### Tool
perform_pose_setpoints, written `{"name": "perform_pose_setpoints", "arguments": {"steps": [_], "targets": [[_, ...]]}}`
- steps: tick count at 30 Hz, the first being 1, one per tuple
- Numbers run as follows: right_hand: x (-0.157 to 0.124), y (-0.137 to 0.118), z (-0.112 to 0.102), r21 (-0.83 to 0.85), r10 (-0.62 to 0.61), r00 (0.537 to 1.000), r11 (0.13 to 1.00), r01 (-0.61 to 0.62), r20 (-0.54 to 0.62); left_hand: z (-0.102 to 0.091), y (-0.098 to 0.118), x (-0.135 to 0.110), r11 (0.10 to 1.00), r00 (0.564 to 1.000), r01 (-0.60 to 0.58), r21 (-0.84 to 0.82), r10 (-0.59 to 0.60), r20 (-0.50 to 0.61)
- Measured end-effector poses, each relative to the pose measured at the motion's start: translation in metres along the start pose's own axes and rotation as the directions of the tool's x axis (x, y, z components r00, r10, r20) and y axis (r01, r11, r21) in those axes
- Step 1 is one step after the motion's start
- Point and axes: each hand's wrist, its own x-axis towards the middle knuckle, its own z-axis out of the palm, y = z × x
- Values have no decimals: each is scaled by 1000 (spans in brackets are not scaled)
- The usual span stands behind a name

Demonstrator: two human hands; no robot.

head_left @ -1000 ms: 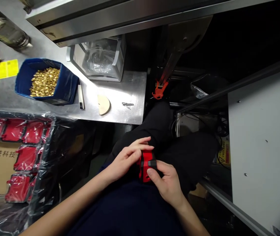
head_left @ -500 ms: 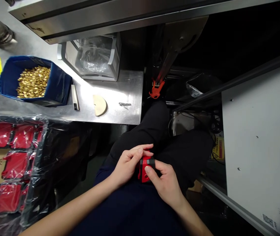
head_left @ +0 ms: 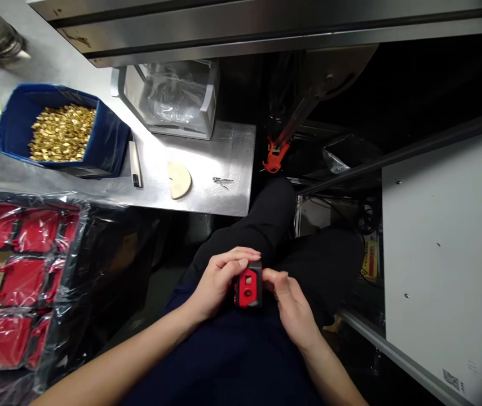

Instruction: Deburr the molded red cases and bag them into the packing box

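Note:
Over my lap, my left hand (head_left: 220, 279) grips a small red-and-black plastic housing (head_left: 248, 287). Its thumb lies on the top edge and the fingers reach over the far side. The red face shows a squarish opening and a round hole. Close against the housing's right side is my right hand (head_left: 290, 301), fingers curled and thumb bent in beside the index finger. The index fingertip is at the black edge; whether it presses there, or whether something small sits in these fingers, is hidden.
On the metal bench (head_left: 234, 197) are a blue bin (head_left: 109, 141) of brass-coloured parts, a clear drawer (head_left: 211, 113) with plastic bags, a box cutter (head_left: 135, 163), a half-round beige piece (head_left: 179, 180) and small metal pieces (head_left: 222, 181). Bagged red housings (head_left: 23, 279) lie lower left. A white panel (head_left: 447, 254) stands right.
My right thumb has come off the housing's red face and drawn back right. The housing has turned, so its face with the openings shows. The view has shifted slightly.

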Motion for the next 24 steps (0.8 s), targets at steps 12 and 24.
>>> {"name": "perform_pose_setpoints", "arguments": {"steps": [12,24], "targets": [[-8,9,-2,-461,-273,954,835,300,127,18,18,-4,985,979,81,-153,-107,-173],[-12,4,0,-430,-358,931,830,354,76,12,19,-7,997,999,19,71,-16,-43]]}}
